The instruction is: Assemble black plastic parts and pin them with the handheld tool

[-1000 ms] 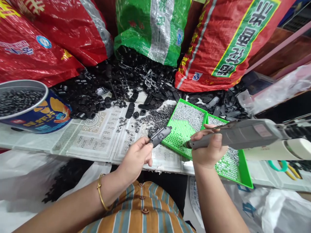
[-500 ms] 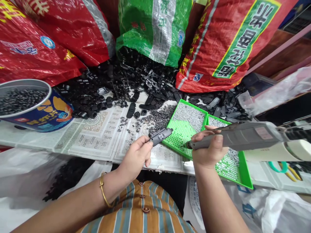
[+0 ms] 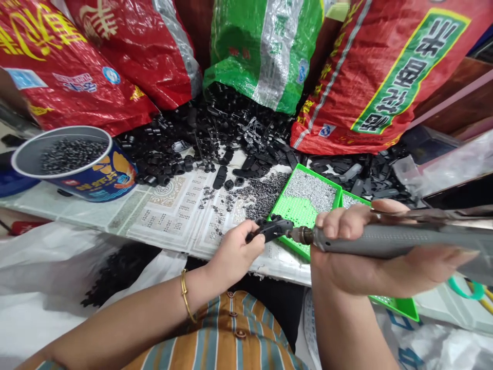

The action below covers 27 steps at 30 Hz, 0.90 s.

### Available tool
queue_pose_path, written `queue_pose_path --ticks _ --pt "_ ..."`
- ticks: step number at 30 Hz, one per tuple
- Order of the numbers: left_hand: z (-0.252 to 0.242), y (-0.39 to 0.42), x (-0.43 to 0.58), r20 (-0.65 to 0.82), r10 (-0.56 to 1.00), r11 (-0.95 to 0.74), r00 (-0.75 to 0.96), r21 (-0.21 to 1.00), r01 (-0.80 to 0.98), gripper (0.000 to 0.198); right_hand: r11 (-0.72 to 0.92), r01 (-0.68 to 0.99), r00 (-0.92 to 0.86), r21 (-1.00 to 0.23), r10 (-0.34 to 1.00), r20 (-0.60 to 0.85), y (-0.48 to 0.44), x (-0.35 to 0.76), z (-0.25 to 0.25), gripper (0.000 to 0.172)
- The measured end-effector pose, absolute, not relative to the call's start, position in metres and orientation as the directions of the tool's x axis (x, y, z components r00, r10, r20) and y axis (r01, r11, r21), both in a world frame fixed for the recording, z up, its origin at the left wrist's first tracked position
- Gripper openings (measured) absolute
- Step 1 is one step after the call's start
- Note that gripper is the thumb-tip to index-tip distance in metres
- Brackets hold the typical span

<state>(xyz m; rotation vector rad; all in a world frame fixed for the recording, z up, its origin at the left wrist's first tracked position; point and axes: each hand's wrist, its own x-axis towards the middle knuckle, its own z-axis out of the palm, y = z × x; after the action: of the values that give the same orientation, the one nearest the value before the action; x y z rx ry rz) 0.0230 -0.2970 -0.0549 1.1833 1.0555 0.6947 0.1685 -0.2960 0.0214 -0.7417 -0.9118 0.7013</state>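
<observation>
Between the thumb and fingers of my left hand (image 3: pixel 241 252) is a small black plastic part (image 3: pixel 275 229), held over the table's front edge. My right hand (image 3: pixel 358 252) is wrapped round a grey electric screwdriver (image 3: pixel 389 244), which lies level and points left. Its tip meets the right end of the black part; whether a screw sits there is too small to tell. Under the screwdriver and my right hand, partly hidden, is a green tray (image 3: pixel 304 210) with small silvery screws (image 3: pixel 314 187) in its compartments.
Heaps of black plastic parts (image 3: pixel 165 154) cover the back of the table. Tiny dark pieces (image 3: pixel 265 195) lie left of the tray. A blue tub (image 3: pixel 100 177) of small pieces stands at left. Red sacks (image 3: pixel 370 92) and a green sack (image 3: pixel 265 56) line the back.
My right hand has lifted the screwdriver from over the tray and brought its tip against the black part. My left hand has turned the part edge-on. The view has shifted left.
</observation>
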Motion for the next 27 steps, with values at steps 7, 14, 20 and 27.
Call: queue_pose_path --ticks 7,14,20,27 --pt "-0.058 -0.299 0.025 -0.287 0.878 0.272 0.384 0.958 0.094 0.013 0.554 -0.248 0.416 -0.795 0.802 0.430 -0.290 0.153 0.012 0.040" --pt "-0.057 -0.297 0.025 -0.284 0.885 0.246 0.369 0.958 0.148 0.013 0.535 -0.240 0.420 -0.810 0.810 0.410 -0.289 0.152 0.011 0.039" --pt "-0.056 -0.298 0.027 -0.283 0.896 0.230 0.341 0.955 0.187 0.013 0.545 -0.225 0.376 -0.808 0.813 0.444 -0.289 0.149 0.009 0.033" --pt "-0.060 -0.298 0.032 -0.296 0.908 0.245 0.298 0.949 0.198 0.012 0.514 -0.229 0.258 -0.826 0.851 0.458 -0.293 0.148 0.009 0.027"
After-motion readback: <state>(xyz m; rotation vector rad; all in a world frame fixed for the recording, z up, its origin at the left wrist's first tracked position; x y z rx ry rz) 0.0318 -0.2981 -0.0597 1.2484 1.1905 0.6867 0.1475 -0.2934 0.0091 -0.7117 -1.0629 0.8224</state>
